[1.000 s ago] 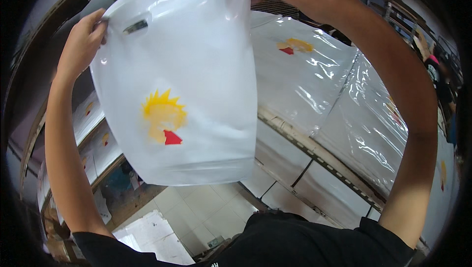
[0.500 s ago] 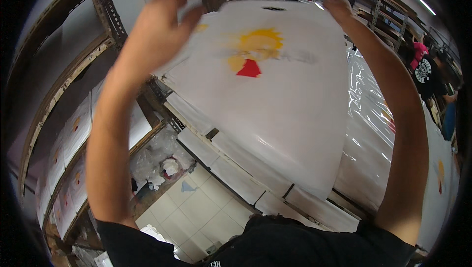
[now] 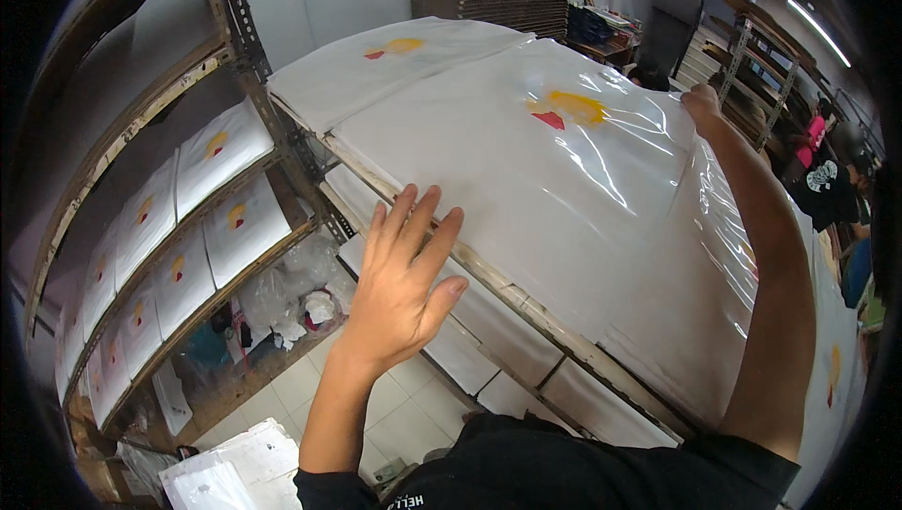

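A large glossy white plastic sheet (image 3: 489, 162) with a yellow and red print lies over the table, rippled and shiny toward its right side. My right hand (image 3: 701, 106) is closed on its far right corner, the arm stretched out. My left hand (image 3: 399, 289) is open, fingers spread, over the table's near left edge beside the sheet; it holds nothing. A similar printed sheet (image 3: 329, 78) lies flat on the far left of the table.
A curved-looking metal rack (image 3: 211, 64) at left carries printed white sheets (image 3: 202, 167) on its shelves. Clear plastic scraps (image 3: 272, 299) lie below it. A stack of white boards (image 3: 240, 468) stands at lower left. Another person in black (image 3: 827, 195) is at far right.
The sheet, held up before, now lies down on the table. My left hand has let go and come down nearer me; my right hand has shifted slightly right and lower with the corner.
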Available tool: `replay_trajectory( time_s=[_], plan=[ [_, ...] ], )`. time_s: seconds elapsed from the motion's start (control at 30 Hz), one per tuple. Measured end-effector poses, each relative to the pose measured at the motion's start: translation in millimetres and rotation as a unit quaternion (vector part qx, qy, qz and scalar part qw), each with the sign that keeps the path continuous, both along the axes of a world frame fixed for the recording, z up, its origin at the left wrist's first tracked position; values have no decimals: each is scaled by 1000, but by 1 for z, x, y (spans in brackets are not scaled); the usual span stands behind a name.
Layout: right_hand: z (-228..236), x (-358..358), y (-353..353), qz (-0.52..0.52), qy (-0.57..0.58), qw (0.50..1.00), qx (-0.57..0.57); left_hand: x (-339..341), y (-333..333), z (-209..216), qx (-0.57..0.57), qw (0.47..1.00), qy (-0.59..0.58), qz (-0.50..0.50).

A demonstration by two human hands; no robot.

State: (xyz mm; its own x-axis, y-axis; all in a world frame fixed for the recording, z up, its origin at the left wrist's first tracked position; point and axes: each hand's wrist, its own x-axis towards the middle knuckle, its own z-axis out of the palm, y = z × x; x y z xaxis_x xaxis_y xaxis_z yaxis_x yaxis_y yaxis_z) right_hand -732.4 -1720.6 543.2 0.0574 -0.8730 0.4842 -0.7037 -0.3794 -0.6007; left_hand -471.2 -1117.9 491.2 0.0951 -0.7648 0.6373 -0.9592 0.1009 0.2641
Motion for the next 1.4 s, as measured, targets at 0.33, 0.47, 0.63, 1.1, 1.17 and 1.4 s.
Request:
replay_trajectory(
  time_s=[0.33, 0.47, 0.63, 1.1, 1.17, 1.4],
  plan=[
    [6, 15, 36, -24, 89, 996, 10, -5, -21, -11, -11, 1000, -14, 22],
    [10, 25, 38, -84, 131, 985, -72, -8, -27, -13, -20, 999, -6, 27],
    [53, 64, 81, -20, 203, 965, -163, -11, -18, -30, -75, 996, 48, 16],
    [111, 262, 505, 698, 143, 623, -324, -190, 234, -246, 56, 832, 358, 420],
    [83, 250, 608, 791, 150, 537, -252, -235, 279, -257, 53, 782, 355, 509],
    [-46, 174, 809, 935, 105, 303, -154, -360, 391, -282, 66, 636, 268, 721]
  ],
)
